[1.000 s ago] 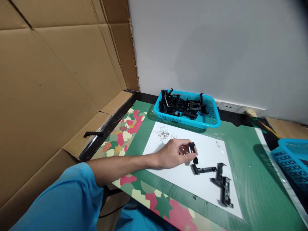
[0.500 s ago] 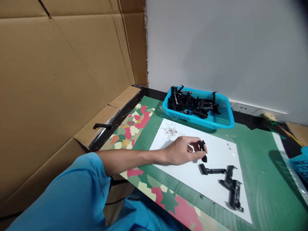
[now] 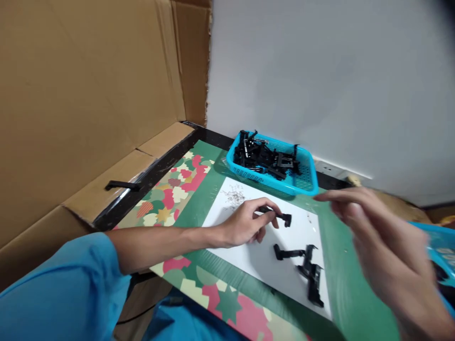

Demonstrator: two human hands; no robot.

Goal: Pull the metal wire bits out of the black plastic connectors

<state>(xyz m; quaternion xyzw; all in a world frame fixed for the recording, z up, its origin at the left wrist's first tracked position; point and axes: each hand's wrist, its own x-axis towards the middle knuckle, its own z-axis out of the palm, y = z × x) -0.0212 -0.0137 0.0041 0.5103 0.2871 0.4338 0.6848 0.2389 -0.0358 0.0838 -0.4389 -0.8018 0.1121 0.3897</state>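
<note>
My left hand (image 3: 247, 223) is closed in a pinch on a black plastic part (image 3: 287, 220). One end of the part sticks out past the fingertips, above a white sheet (image 3: 256, 265); the rest is partly hidden by the fingers. My right hand (image 3: 384, 241), blurred by motion, is over the right side of the green mat (image 3: 351, 293). Its fingers are stretched out toward the left, and I see nothing in them. Several more black plastic parts (image 3: 314, 286) lie together on the sheet, nearer to me than the left hand.
At the back, a blue basket (image 3: 302, 190) holds many black parts. A second blue basket (image 3: 423, 228) stands at the right edge. Small thin brownish bits (image 3: 234, 195) are scattered on the sheet. Another black part (image 3: 122, 185) lies on the cardboard ledge (image 3: 95, 199) at left.
My right hand has come into view from the right. My left hand has turned the black part, which now points sideways rather than upright. The camera view has shifted to the right.
</note>
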